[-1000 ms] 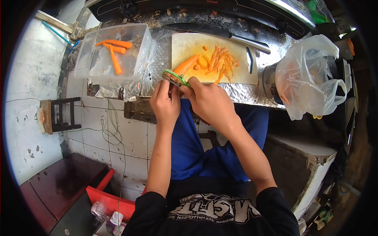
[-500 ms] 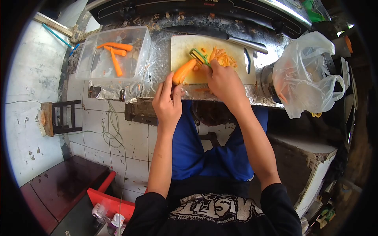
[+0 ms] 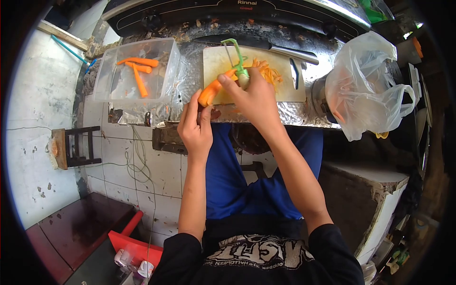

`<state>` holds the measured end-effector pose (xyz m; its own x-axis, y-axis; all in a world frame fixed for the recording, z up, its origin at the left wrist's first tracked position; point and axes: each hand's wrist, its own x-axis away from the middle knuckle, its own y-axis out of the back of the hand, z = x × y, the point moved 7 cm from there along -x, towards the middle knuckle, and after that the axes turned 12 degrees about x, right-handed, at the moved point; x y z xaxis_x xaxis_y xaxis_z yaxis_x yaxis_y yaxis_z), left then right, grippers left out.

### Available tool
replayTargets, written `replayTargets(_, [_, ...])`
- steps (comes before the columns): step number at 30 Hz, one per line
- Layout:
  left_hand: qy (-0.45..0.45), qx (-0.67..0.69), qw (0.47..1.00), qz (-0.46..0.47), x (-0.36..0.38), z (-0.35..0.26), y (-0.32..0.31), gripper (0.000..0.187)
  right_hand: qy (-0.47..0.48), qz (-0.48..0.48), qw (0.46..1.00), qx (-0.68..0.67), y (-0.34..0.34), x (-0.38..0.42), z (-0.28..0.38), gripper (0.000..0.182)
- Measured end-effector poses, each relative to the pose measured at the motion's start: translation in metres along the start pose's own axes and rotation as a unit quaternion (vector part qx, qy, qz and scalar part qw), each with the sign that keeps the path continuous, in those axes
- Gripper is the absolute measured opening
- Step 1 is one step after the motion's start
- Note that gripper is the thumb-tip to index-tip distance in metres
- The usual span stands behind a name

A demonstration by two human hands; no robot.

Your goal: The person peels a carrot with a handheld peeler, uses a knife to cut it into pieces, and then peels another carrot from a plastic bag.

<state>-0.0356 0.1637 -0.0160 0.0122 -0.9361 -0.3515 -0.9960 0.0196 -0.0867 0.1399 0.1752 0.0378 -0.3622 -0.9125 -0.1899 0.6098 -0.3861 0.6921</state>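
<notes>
i see left hand (image 3: 195, 127) closed round carrot (image 3: 212, 90) btm end; right hand (image 3: 252, 97) just beside, gripping green peeler (image 3: 236, 56) w/ blade past carrot tip.

Carrot (image 3: 212, 90) orange; peeler (image 3: 236, 55) green; board (image 3: 216, 59) pale cream w/ orange peel (image 3: 268, 72); tub (image 3: 114, 80) clear; bag (image 3: 368, 90) white; foil (image 3: 190, 71) silver; shorts (image 3: 228, 180) blue; shirt (image 3: 256, 256) black w/ white print.

Orange carrot (image 3: 212, 90) tilted over my cutting board's near edge; green peeler (image 3: 236, 57) upright at its far end.
</notes>
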Motion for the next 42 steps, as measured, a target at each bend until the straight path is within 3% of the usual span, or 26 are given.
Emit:
replayTargets(2, [-0.017,-0.006,1.0,-0.004,-0.003,-0.011,-0.003,0.035,-0.09,0.06,0.988,-0.106,-0.016,-0.002,-0.009,0.045])
replayTargets(4, [-0.128,-0.18,0.975,0.031,0.0,-0.034,-0.011,0.035,-0.121,0.087,0.974,-0.172,-0.021,-0.003,-0.012,0.039])
replayTargets(6, [-0.126,-0.174,0.976,0.018,0.001,-0.03,-0.011,0.034,-0.188,0.159,0.911,-0.33,-0.035,0.001,-0.016,0.03])
replayTargets(7, [-0.117,-0.164,0.98,0.003,0.001,-0.028,-0.01,0.034,-0.188,0.158,0.912,-0.33,-0.036,0.0,-0.014,0.03])
replayTargets(9, [-0.105,-0.151,0.983,-0.01,0.001,-0.025,-0.01,0.035,-0.263,0.107,0.832,-0.477,-0.042,0.005,-0.015,0.018])
replayTargets(12, [-0.106,-0.153,0.982,-0.017,-0.002,-0.025,-0.011,0.035,-0.275,0.081,0.807,-0.517,-0.049,0.005,-0.021,0.015])
replayTargets(15, [-0.09,-0.151,0.984,-0.022,-0.004,-0.028,-0.015,0.035,-0.273,0.053,0.816,-0.506,-0.046,0.004,-0.02,0.015])
replayTargets(21, [-0.161,-0.184,0.969,-0.026,-0.003,-0.035,-0.02,0.038,-0.256,0.024,0.832,-0.491,-0.035,0.002,-0.017,0.015])
replayTargets(24, [-0.143,-0.15,0.978,-0.033,-0.002,-0.034,-0.019,0.037,-0.26,0.013,0.835,-0.486,-0.03,0.002,-0.023,0.015])
replayTargets(25, [-0.09,-0.06,0.993,-0.051,-0.003,-0.024,-0.014,0.037,-0.258,0.012,0.835,-0.486,-0.027,0.0,-0.029,0.015])
replayTargets(26, [-0.036,0.031,0.997,-0.068,-0.003,-0.015,-0.011,0.036,-0.243,0.008,0.846,-0.474,-0.022,-0.005,-0.035,0.018])
replayTargets(28, [-0.024,0.028,0.998,-0.054,-0.004,-0.014,-0.009,0.038,-0.228,0.007,0.856,-0.463,-0.01,-0.007,-0.044,0.02])
replayTargets(30, [0.03,0.102,0.99,-0.095,-0.005,-0.01,-0.004,0.032,-0.167,0.007,0.933,-0.319,0.011,-0.013,-0.042,0.025])
replayTargets(31, [0.028,0.103,0.99,-0.097,-0.006,-0.011,-0.003,0.032,-0.165,0.007,0.933,-0.32,0.015,-0.015,-0.044,0.025])
replayTargets(33, [0.085,0.106,0.987,-0.09,-0.005,-0.003,-0.001,0.031,-0.059,0.001,0.995,-0.075,0.026,-0.018,-0.036,0.027])
replayTargets(34, [0.083,0.106,0.987,-0.091,-0.004,-0.004,0.001,0.031,-0.004,-0.003,0.999,0.05,0.028,-0.018,-0.029,0.028])
replayTargets(37, [0.133,0.008,0.989,-0.069,0.0,0.003,0.003,0.03,0.076,-0.059,0.995,0.035,0.03,-0.015,-0.017,0.029])
replayTargets(42, [0.11,0.055,0.988,-0.092,-0.001,0.004,0.002,0.031,0.034,0.029,0.989,0.138,0.016,-0.01,-0.02,0.025])
